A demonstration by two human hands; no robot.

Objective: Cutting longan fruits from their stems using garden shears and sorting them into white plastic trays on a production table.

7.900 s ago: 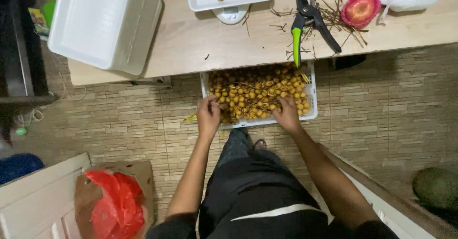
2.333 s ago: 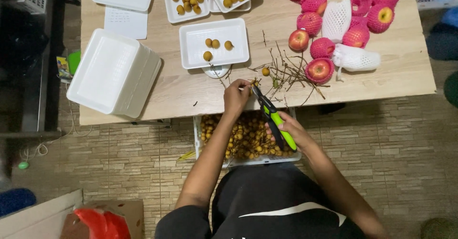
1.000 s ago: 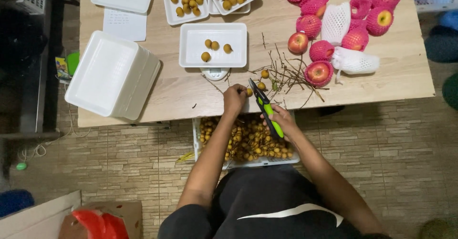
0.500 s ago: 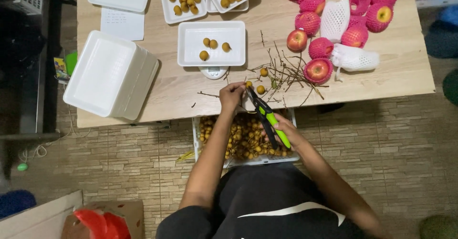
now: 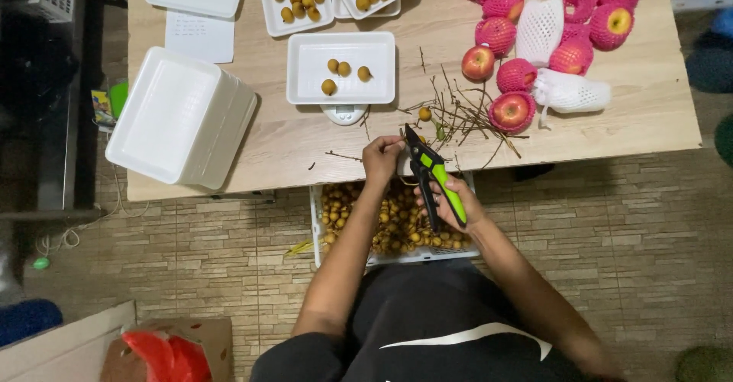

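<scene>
My right hand (image 5: 456,203) is wrapped around the green-and-black handles of the pruning shears (image 5: 429,174), whose dark blades point up toward my left hand (image 5: 382,159) at the near edge of the wooden table (image 5: 290,134). My left hand is curled shut, fingers pinched on something small, but the knuckles cover it and I cannot tell whether it is a fruit or a bit of stem; whether the blades touch it is also hidden. Below my wrists sits the white crate (image 5: 317,229) of small yellow-brown fruits, its middle blocked by my forearms and its far rim tucked under the table edge. Just beyond my hands lies a tangle of bare twigs (image 5: 458,115) with one loose fruit (image 5: 424,113) among them. Further up, a white tray (image 5: 305,61) with three fruits sits on a small scale (image 5: 344,113), of which only the front lip shows. The netted apples (image 5: 511,111) to the right and the filled trays (image 5: 294,0) are partly cut off at the top. A stack of white foam trays (image 5: 179,119) overhangs the left corner.
</scene>
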